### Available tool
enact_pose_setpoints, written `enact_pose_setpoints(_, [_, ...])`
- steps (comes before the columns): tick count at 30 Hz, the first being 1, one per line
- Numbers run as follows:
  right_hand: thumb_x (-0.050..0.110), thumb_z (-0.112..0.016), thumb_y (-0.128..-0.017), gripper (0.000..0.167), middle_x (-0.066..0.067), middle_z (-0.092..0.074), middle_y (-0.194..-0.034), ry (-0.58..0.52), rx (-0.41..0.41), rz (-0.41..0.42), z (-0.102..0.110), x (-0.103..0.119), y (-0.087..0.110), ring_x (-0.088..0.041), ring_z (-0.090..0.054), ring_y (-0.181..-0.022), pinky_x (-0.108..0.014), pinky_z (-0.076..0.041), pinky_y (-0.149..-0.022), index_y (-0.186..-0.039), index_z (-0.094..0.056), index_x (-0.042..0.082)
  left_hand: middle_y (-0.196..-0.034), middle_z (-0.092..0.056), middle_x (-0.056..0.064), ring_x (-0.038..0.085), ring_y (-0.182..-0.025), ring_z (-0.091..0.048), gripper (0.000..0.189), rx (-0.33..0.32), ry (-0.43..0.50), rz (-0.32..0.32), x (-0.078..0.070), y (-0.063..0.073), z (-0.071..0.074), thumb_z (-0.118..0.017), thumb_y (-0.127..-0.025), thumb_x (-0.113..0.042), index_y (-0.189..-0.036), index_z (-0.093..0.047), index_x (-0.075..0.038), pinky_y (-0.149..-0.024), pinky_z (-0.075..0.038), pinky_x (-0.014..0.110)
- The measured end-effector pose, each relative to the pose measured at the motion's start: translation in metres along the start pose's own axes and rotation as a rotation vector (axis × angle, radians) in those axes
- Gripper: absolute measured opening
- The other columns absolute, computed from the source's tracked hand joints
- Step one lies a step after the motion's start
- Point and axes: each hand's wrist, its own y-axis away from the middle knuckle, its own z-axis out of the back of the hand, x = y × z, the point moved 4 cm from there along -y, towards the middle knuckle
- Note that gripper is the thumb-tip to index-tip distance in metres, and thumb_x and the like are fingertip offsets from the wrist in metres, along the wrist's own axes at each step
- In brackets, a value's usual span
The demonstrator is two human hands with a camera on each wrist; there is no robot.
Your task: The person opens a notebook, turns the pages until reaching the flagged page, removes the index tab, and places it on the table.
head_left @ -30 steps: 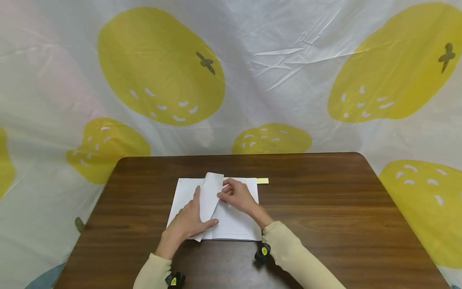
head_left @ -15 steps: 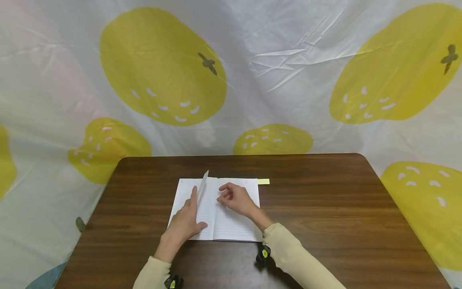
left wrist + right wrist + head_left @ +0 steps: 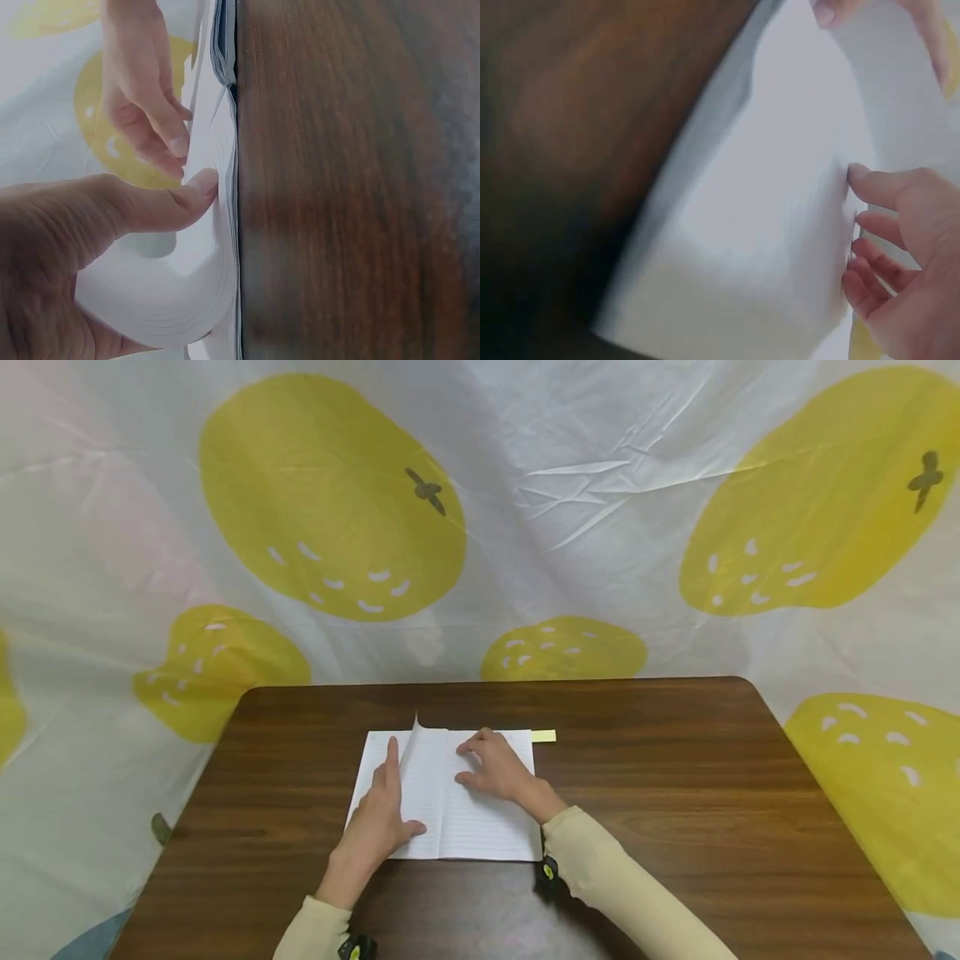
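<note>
An open notebook (image 3: 487, 827) with ruled white pages lies on the brown table. My left hand (image 3: 375, 814) is over its left side, fingers straight and thumb spread out to the right. Pages (image 3: 157, 296) bend up in a curve against that palm, and the left thumb rests on them in the left wrist view. One page corner stands up beyond the left fingers. My right hand (image 3: 495, 767) is over the right page, thumb and fingers slightly bent and apart. In the right wrist view, its fingertips (image 3: 859, 171) are right at the paper.
A yellow sticky tab (image 3: 543, 736) juts out from the notebook's far right edge. The wooden table (image 3: 675, 793) extends around the notebook. A fabric backdrop (image 3: 585, 560) printed with yellow fruit hangs behind the table.
The page that stood folded over the middle, near the right fingers, has swung left against the left hand. The right thumb and fingers have spread apart. The left hand has shifted slightly left.
</note>
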Motion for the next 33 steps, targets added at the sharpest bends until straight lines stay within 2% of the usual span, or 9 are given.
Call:
enact_pose_setpoints(5, [0.03,-0.084,-0.084,0.048,-0.019,-0.06,-0.126,0.076,0.033,-0.033,0.002,-0.004,-0.008,-0.042,-0.049,-0.115,-0.053,-0.039,-0.099,-0.122,-0.071,0.004,-0.151,-0.033,0.04,0.055,-0.112,-0.061,0.138,-0.032,-0.027,0.008,0.0,0.001,0.001,-0.097,-0.067,-0.019,-0.162,0.003,-0.006,-0.084,-0.056,0.058])
enact_pose_setpoints(11, [0.038,-0.083,-0.084,0.061,-0.018,-0.054,-0.134,0.122,0.097,-0.074,0.002,-0.005,-0.017,-0.042,-0.043,-0.122,-0.054,-0.036,-0.098,-0.133,-0.065,0.005,-0.155,-0.028,0.038,0.056,-0.125,-0.052,0.14,-0.038,-0.078,0.046,0.001,0.003,0.001,-0.098,-0.065,-0.026,-0.163,0.001,-0.01,-0.083,-0.053,0.066])
enact_pose_setpoints(15, [0.041,-0.082,-0.084,0.07,-0.018,-0.05,-0.142,0.158,0.148,-0.098,0.002,-0.004,-0.022,-0.043,-0.04,-0.127,-0.053,-0.035,-0.101,-0.141,-0.058,0.007,-0.159,-0.022,0.036,0.056,-0.138,-0.04,0.142,-0.049,-0.129,0.068,0.003,0.002,0.002,-0.098,-0.063,-0.032,-0.162,0.0,-0.007,-0.088,-0.05,0.07])
enact_pose_setpoints(20, [0.046,-0.081,-0.084,0.079,-0.017,-0.045,-0.148,0.205,0.226,-0.146,0.003,-0.004,-0.028,-0.043,-0.037,-0.131,-0.054,-0.033,-0.104,-0.148,-0.051,0.011,-0.163,-0.009,0.037,0.059,-0.147,-0.022,0.145,-0.048,-0.144,0.082,0.003,0.001,0.003,-0.098,-0.062,-0.036,-0.161,0.002,-0.002,-0.106,-0.036,0.072])
enact_pose_setpoints(25, [0.051,-0.08,-0.084,0.082,-0.016,-0.042,-0.151,0.249,0.275,-0.196,0.003,-0.005,-0.03,-0.044,-0.037,-0.134,-0.056,-0.033,-0.107,-0.15,-0.049,0.013,-0.164,0.002,0.036,0.059,-0.15,-0.007,0.146,-0.059,-0.155,0.074,0.003,0.001,0.004,-0.098,-0.062,-0.037,-0.161,0.002,0.001,-0.112,-0.021,0.077])
enact_pose_setpoints(28, [0.053,-0.079,-0.085,0.083,-0.016,-0.043,-0.152,0.269,0.286,-0.206,0.002,-0.003,-0.031,-0.043,-0.037,-0.135,-0.056,-0.033,-0.108,-0.151,-0.048,0.013,-0.164,0.002,0.038,0.06,-0.15,-0.006,0.143,-0.065,-0.187,0.06,0.001,0.002,0.005,-0.098,-0.062,-0.038,-0.161,-0.003,0.001,-0.11,-0.017,0.08])
enact_pose_setpoints(30, [0.053,-0.077,-0.085,0.083,-0.016,-0.043,-0.152,0.287,0.287,-0.207,0.002,-0.002,-0.03,-0.042,-0.037,-0.135,-0.055,-0.033,-0.108,-0.152,-0.047,0.013,-0.162,-0.004,0.04,0.062,-0.148,-0.011,0.136,-0.065,-0.208,0.037,-0.003,0.003,0.005,-0.098,-0.063,-0.036,-0.161,-0.011,0.0,-0.109,-0.018,0.081])
enact_pose_setpoints(33, [0.054,-0.076,-0.087,0.083,-0.015,-0.044,-0.153,0.314,0.278,-0.205,0.001,-0.001,-0.028,-0.042,-0.038,-0.135,-0.055,-0.034,-0.108,-0.153,-0.046,0.012,-0.161,-0.012,0.04,0.062,-0.147,-0.016,0.117,-0.017,-0.208,0.021,-0.007,0.004,0.003,-0.094,-0.07,-0.032,-0.16,-0.025,-0.005,-0.11,-0.021,0.079])
